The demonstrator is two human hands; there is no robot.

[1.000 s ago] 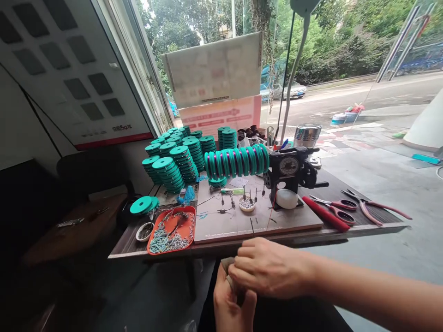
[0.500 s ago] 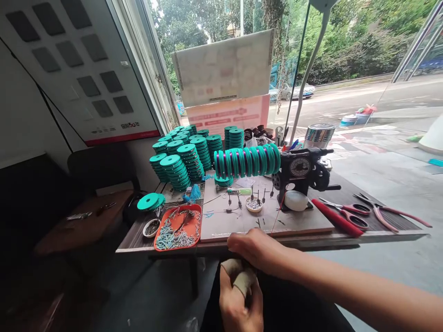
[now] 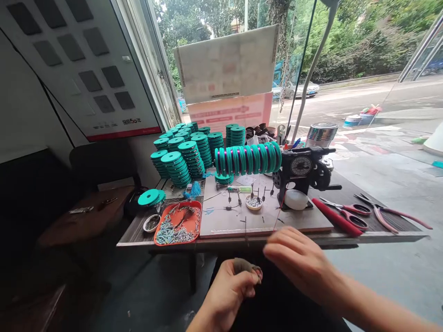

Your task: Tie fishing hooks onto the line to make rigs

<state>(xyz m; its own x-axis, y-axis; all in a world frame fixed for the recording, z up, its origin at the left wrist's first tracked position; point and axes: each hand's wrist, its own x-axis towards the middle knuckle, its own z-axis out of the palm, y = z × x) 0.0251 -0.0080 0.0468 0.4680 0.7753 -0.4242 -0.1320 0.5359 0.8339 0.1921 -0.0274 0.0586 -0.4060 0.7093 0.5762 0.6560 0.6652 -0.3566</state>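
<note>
My left hand [image 3: 230, 288] is low in front of the table edge, its thumb and fingertips pinched together; the thumb wears a worn brownish wrap [image 3: 246, 266]. A thin dark line [image 3: 246, 233] rises from the pinch toward the board. My right hand [image 3: 299, 263] hovers just right of it, fingers curled and slightly blurred, with nothing plainly seen in it. Behind both lies a pale work board [image 3: 238, 221] with small pins and a little dish of beads [image 3: 254, 202]. A black hand-crank winder [image 3: 302, 170] carries a row of teal spools [image 3: 247, 159].
Stacks of teal spools [image 3: 183, 154] fill the back left. An orange tray [image 3: 178, 223] of small metal parts sits at the front left, with a small bowl [image 3: 151, 222] beside it. Red-handled scissors [image 3: 346, 214], pliers [image 3: 391, 214] and a red bar [image 3: 334, 216] lie at right.
My right hand has lifted off my left and shifted right. My left hand has turned, the wrapped thumb now pointing right in a pinch with a thin line rising from it.
</note>
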